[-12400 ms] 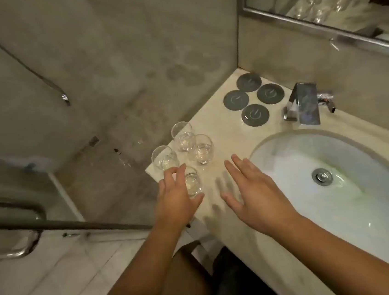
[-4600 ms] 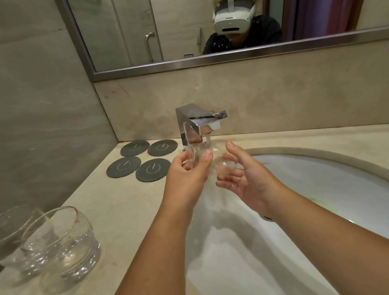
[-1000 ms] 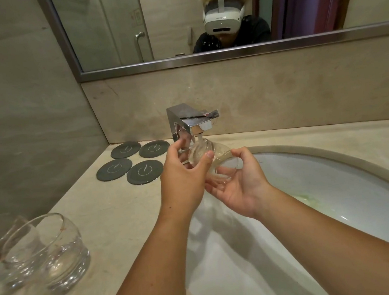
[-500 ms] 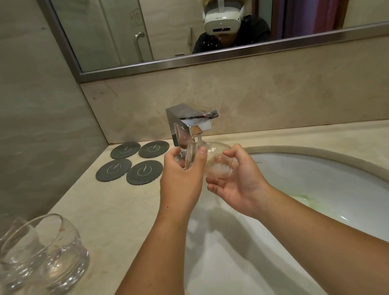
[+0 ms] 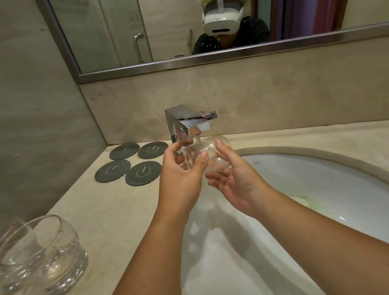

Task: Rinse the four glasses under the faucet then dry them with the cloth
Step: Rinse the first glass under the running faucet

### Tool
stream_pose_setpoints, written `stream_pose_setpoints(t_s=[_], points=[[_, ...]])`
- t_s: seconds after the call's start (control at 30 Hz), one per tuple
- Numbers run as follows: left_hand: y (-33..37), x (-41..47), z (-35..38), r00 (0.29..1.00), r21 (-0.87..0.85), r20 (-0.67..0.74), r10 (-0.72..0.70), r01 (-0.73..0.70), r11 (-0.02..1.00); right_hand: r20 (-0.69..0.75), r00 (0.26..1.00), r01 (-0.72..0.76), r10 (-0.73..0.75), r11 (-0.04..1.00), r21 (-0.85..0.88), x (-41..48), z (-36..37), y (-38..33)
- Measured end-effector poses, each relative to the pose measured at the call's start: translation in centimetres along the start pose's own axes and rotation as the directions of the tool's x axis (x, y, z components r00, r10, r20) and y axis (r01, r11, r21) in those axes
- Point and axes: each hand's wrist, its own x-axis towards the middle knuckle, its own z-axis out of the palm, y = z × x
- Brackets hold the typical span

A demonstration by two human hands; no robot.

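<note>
In the head view, the glass (image 5: 210, 156) is held on its side under the faucet (image 5: 189, 123), above the sink (image 5: 336, 180), and a thin stream of water (image 5: 197, 139) falls on it. It is gripped by the left hand (image 5: 181, 172), with thumb and fingers curled round its near end. Compared with one second ago, the right hand (image 5: 235, 179) is loosened. Its fingers no longer cradle the glass but lie relaxed and open below it, and only the thumb is laid against the wall. From this it is judged that the glass is being turned in the stream, so its rinse is not yet finished. Two other glasses (image 5: 44, 257) are seen on the worktop (image 5: 114, 215) at the left, one cut by the frame edge. The fourth is not seen, and neither is the cloth. The rim of the held glass is hard to make out through the water.
</note>
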Motion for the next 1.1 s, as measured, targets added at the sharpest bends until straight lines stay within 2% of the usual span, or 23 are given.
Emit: stream_pose_setpoints(t_s=[0.13, 0.27, 0.37, 0.57, 0.77, 0.9, 1.1], points=[[0.3, 0.0, 0.1, 0.999, -0.055, 0.017, -0.050, 0.051, 0.997, 0.078, 0.996, 0.030, -0.032, 0.999, 0.026, -0.1, 0.0, -0.1], [0.1, 0.1, 0.0, 0.996, -0.013, 0.006, -0.087, 0.087, 0.996, 0.170, 0.985, 0.010, -0.014, 1.000, 0.023, -0.2, 0.1, 0.3], [0.0, 0.3, -0.4, 0.996, 0.016, -0.043, -0.083, 0.083, 0.996, 0.173, 0.985, -0.018, 0.010, 0.999, 0.044, -0.1, 0.1, 0.5], [0.2, 0.2, -1.2, 0.997, 0.075, -0.049, -0.061, 0.064, 0.995, 0.169, 0.983, -0.069, 0.067, 0.998, 0.008, -0.3, 0.0, 0.5], [0.4, 0.3, -2.0, 0.999, 0.164, -0.045, 0.007, 0.000, 0.987, 0.139, 0.981, -0.119, 0.131, 0.988, -0.094, 0.0, -0.1, 0.9], [0.2, 0.2, -2.0, 1.000, 0.156, 0.008, -0.003, 0.002, 0.988, 0.109, 0.990, -0.092, 0.094, 0.995, -0.026, -0.1, -0.1, 0.7], [0.2, 0.4, -1.6, 0.996, 0.059, 0.005, -0.090, 0.089, 0.994, 0.154, 0.987, -0.061, 0.050, 0.996, 0.069, -0.4, 0.0, 0.3]])
